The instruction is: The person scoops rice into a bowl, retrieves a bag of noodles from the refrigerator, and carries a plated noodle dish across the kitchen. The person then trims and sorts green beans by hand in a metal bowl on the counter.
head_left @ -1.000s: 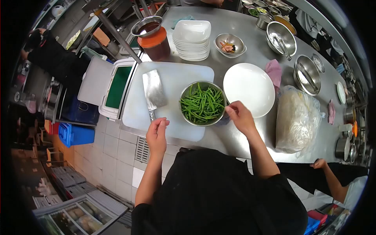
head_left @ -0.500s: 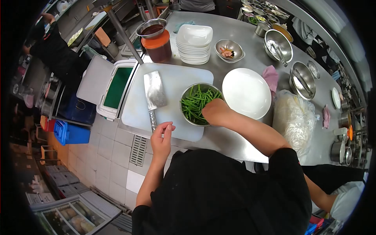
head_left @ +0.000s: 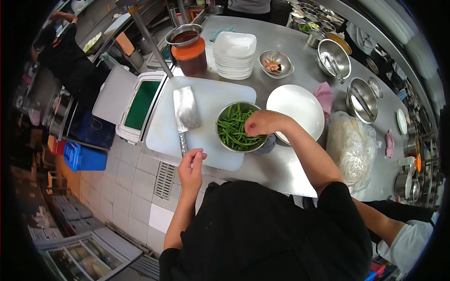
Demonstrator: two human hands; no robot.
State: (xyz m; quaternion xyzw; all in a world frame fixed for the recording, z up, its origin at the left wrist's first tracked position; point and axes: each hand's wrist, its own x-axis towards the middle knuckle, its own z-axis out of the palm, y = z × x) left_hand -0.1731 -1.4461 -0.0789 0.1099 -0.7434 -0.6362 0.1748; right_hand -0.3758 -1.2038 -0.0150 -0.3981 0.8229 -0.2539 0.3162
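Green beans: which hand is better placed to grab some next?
Likely the right hand: it is over the bowl of green beans, while the left hand is near the cleaver's handle.

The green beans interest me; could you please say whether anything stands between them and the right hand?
Nothing visible does: the right hand is over the right side of the uncovered metal bowl, at the green beans, though whether it touches them is unclear.

Right hand curled — left hand half-curled.

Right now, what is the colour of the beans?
The beans are green; the head view shows this.
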